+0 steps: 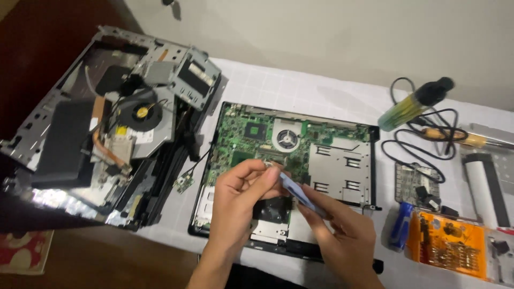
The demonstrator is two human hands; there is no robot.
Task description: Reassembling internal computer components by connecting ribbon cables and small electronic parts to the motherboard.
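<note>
My left hand (241,195) pinches the tip of a flat blue plastic tool (300,194). My right hand (342,235) clamps its other end, above the green circuit board (251,142).

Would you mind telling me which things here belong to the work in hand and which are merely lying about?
In hand:
left hand, pinching a small part
right hand, holding the blue pry tool
opened laptop base with green circuit board

Lying about:
stripped metal chassis with fan
orange bit case
soldering iron
yellow-green tube
</note>
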